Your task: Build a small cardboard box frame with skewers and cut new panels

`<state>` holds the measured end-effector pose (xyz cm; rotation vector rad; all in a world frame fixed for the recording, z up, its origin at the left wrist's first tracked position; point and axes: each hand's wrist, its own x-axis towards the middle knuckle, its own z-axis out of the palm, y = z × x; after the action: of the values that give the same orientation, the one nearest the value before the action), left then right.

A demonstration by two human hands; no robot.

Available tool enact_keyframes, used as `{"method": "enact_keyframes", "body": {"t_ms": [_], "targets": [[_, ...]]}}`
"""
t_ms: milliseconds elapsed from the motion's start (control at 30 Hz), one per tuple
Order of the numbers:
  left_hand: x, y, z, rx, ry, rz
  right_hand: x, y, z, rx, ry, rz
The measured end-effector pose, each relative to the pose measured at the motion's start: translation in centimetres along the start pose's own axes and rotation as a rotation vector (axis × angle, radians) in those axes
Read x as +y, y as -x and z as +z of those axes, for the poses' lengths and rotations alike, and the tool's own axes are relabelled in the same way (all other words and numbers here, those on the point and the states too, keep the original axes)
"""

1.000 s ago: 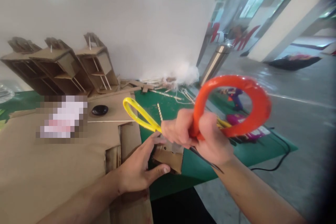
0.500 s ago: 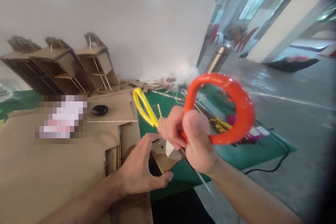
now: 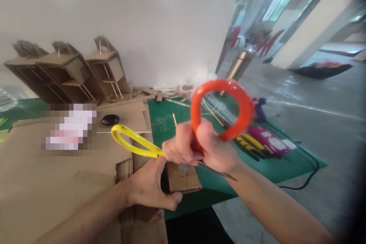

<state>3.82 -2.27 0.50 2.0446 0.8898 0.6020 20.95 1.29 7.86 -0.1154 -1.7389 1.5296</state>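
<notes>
My right hand (image 3: 197, 145) is closed around spread scissors, with the orange handle loop (image 3: 247, 110) standing above the thumb and the yellow handle loop (image 3: 134, 143) stretched out to the left. One scissor blade (image 3: 219, 170) points right, below the hand. The other points down, its tip at the top of a small brown cardboard piece (image 3: 190, 183). My left hand (image 3: 151, 185) grips that piece from its left side, thumb along the near edge. Its other fingers are mostly hidden behind the right hand and the cardboard.
Large cardboard sheets (image 3: 65, 187) cover the left of the green table (image 3: 225, 185). A black round object (image 3: 110, 119) lies on them. Cardboard structures (image 3: 107, 72) stand behind. At right are yellow-black tools (image 3: 251, 143), a purple package (image 3: 268, 139), a glue gun (image 3: 260, 108) and a steel flask (image 3: 240, 65).
My right hand has turned the scissors: the yellow loop has swung left and down, and the orange loop has shifted left. One blade tip now meets the cardboard where a small hole showed.
</notes>
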Motion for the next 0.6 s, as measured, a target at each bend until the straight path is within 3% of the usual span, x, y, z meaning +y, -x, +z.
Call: {"method": "enact_keyframes", "body": {"t_ms": [367, 500, 600], "targets": [[-0.6, 0.3, 0.2, 0.056, -0.004, -0.043, -0.5, 1.0, 1.0, 0.139, 0.079, -0.038], [-0.5, 0.1, -0.5, -0.033, 0.184, -0.017, -0.6, 0.6, 0.8, 0.085, 0.036, 0.027], [-0.7, 0.1, -0.8, -0.107, 0.208, -0.047, -0.4, 0.3, 0.5, -0.005, -0.091, 0.011]]}}
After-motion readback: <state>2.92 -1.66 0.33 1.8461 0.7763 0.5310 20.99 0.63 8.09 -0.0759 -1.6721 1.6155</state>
